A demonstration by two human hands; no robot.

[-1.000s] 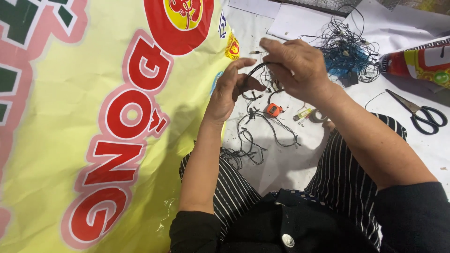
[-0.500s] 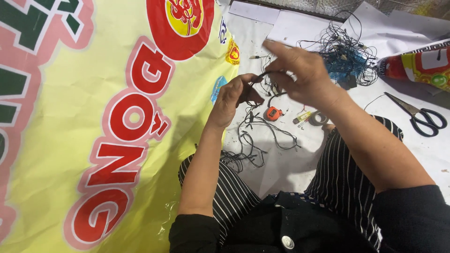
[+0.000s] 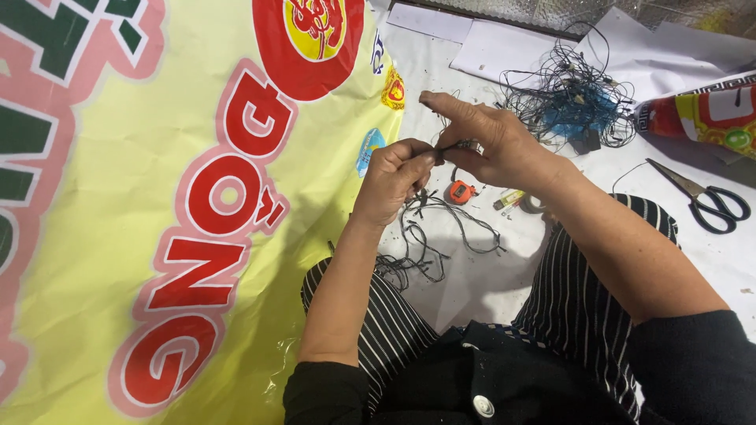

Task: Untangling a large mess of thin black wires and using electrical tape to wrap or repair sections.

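My left hand and my right hand meet above the white floor sheet, both pinching the same thin black wire between fingertips. The right index finger sticks out to the left. From the hands the wire hangs down into a loose black tangle lying between my knees. A small orange tape measure lies just below the hands.
A big yellow banner with red letters covers the left. A larger wire bundle with blue parts lies at the back, black-handled scissors at right, a red and yellow printed roll beyond them, white paper sheets behind.
My hands have come closer together and lowered slightly, the fingertips now pinching the wire at one spot; the view has shifted a little.
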